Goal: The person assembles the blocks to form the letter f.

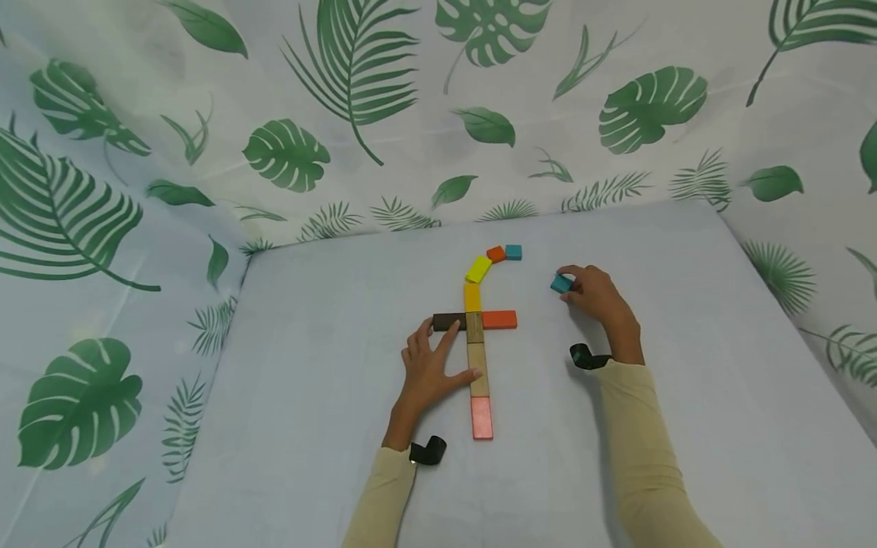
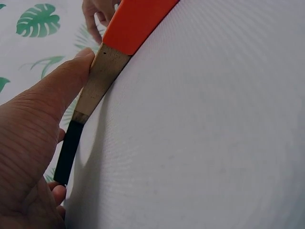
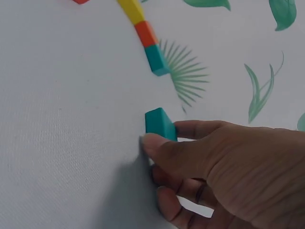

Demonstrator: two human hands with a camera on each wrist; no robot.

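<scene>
My right hand (image 1: 597,295) pinches a small teal block (image 1: 561,283) between thumb and fingertips, right of the block figure. In the right wrist view the teal block (image 3: 159,123) is tilted. My left hand (image 1: 428,373) lies spread beside the figure. Its index finger touches the dark brown block (image 1: 445,323), while its thumb rests at the tan wooden block (image 1: 477,369). A smaller wooden block (image 1: 474,327) sits at the crossing, with a red-orange block (image 1: 499,319) on its right. Below the tan one lies a pink block (image 1: 482,418).
Above the crossing, an amber block (image 1: 472,297), a yellow block (image 1: 479,269), an orange block (image 1: 496,254) and another teal block (image 1: 514,252) curve rightward. All lie on a white-covered table (image 1: 315,396). Leaf-printed fabric (image 1: 404,137) rises behind it.
</scene>
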